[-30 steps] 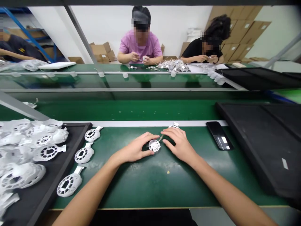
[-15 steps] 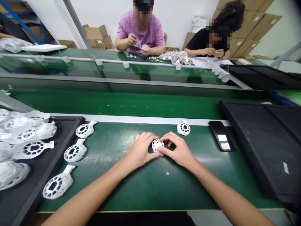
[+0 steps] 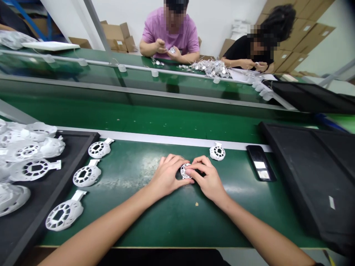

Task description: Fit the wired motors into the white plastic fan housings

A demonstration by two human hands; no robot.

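Head view: pinched small round white slotted plastic disc [image 3: 183,171] between thumb and fingers of left hand [image 3: 167,176], at middle of glossy green tabletop [image 3: 166,225]. Pinched at disc's face with right hand [image 3: 208,179] too.

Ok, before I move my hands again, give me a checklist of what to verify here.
1. Left hand steadying the disc: ok, thumb and fingers are around it.
2. Right hand at the disc: ok, its fingertips come in from the right and cover part of the face.
3. Disc flat on the bench: cannot tell, your hands hide its underside.
4. Phone apart from the right hand: ok, it lies farther to the right.
5. Bench free of debris: not ok, a small tan scrap lies on your side of the disc.
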